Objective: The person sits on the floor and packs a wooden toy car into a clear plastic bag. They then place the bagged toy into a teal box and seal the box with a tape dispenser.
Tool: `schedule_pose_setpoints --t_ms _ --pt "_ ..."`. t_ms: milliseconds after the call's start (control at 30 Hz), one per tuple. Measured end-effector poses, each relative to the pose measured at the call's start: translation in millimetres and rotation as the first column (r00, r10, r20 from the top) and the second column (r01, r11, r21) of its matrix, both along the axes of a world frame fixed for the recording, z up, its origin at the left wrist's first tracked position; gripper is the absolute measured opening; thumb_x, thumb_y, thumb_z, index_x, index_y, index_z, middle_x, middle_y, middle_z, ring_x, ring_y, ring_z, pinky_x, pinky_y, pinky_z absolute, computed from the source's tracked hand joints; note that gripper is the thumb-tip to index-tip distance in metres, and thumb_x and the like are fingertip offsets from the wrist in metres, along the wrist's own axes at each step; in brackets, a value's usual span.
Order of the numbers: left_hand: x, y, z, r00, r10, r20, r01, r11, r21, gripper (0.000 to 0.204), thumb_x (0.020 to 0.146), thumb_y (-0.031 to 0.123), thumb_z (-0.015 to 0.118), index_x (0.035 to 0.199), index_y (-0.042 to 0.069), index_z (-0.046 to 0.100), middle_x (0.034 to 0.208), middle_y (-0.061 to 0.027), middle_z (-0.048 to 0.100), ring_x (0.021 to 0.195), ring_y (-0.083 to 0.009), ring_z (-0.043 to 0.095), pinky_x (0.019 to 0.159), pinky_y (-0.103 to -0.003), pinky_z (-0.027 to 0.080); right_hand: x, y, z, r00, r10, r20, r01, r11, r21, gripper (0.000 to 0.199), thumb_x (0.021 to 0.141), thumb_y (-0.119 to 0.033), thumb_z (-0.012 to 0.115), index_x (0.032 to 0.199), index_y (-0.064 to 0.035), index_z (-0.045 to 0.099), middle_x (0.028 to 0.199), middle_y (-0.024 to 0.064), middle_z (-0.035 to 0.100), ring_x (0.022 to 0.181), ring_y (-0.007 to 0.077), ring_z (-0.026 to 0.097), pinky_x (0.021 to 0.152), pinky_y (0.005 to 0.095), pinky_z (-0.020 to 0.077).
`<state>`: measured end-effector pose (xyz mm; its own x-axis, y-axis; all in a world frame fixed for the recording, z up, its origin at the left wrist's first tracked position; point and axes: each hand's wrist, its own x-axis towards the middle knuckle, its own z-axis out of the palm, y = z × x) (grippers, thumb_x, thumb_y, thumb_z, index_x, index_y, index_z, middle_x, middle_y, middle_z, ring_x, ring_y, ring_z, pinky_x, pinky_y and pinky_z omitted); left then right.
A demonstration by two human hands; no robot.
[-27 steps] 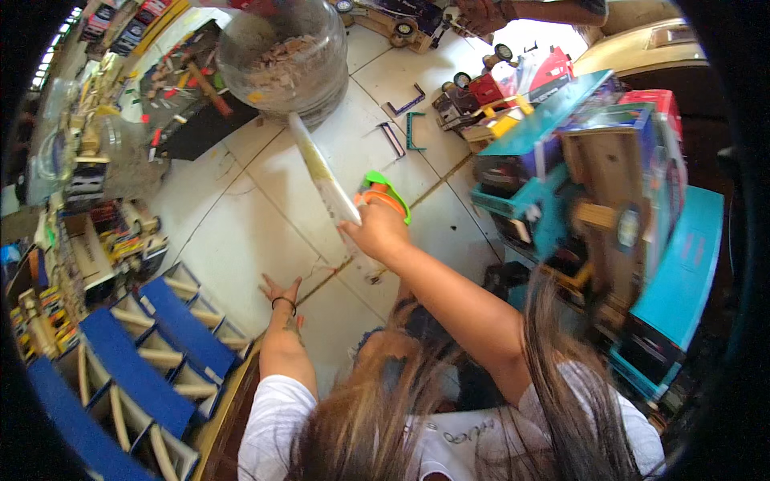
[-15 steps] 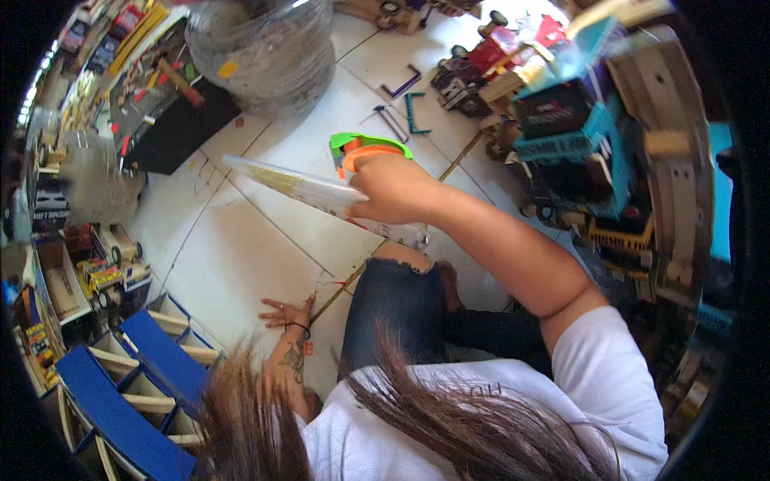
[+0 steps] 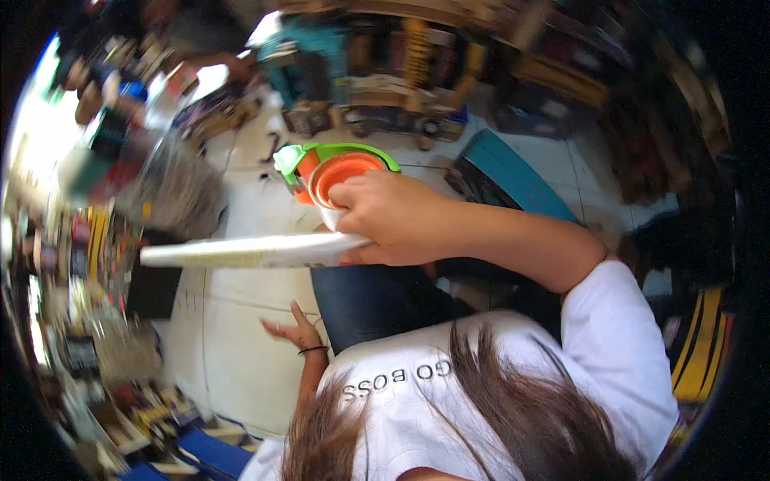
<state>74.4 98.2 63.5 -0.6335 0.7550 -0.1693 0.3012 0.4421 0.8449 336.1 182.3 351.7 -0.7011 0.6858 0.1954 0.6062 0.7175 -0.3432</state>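
Note:
My right hand (image 3: 393,215) is closed on a green tape dispenser (image 3: 357,150) and a flat white pack in clear plastic (image 3: 233,252). A roll of tape with an orange core (image 3: 343,170) sits in the dispenser. The pack sticks out to the left from under my fingers, seen nearly edge-on; its contents cannot be made out. Lower down, my left hand (image 3: 295,327) is open with its fingers apart, holding nothing, over the white tiled floor (image 3: 241,329).
Wooden toy trucks (image 3: 393,116) line the far side, blurred. A teal panel-like piece (image 3: 517,180) lies at the right. At the left are a clear plastic-wrapped bundle (image 3: 180,192) and a black board (image 3: 152,280). Blue wooden parts (image 3: 216,453) lie at lower left.
The view has swung to the right. My right hand has carried the dispenser and pack along, and the pack is now nearly level. My left hand has come off the floor.

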Motion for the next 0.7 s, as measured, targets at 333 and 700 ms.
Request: schedule_pose_setpoints --t_ms 333,700 --pt "112 56 222 -0.077 -0.432 0.899 0.499 0.764 0.41 0.071 0.087 0.06 0.05 0.135 0.008 0.041 0.135 -0.0164 0.047 0.12 -0.0345 0.049 0.1 -0.054 0.041 89 -115 -19 0.903 -0.393 0.174 0.22 0.772 0.597 0.015 0.071 -0.02 0.055 0.072 -0.0075 0.063 0.09 0.0032 0.054 0.089 0.0179 0.053 0.076 0.0329 0.0416" --pt "133 3 143 0.291 -0.404 0.867 0.145 0.914 0.378 0.041 0.095 0.029 0.047 0.124 -0.001 0.047 0.12 -0.0148 0.056 0.11 -0.0301 0.055 0.095 -0.045 0.045 226 -175 -36 0.473 -0.692 -0.546 0.835 0.549 0.028 0.01 0.074 -0.014 0.073 0.079 -0.0076 0.067 0.075 0.0091 0.063 0.07 0.0248 0.062 0.065 0.0376 0.0477"
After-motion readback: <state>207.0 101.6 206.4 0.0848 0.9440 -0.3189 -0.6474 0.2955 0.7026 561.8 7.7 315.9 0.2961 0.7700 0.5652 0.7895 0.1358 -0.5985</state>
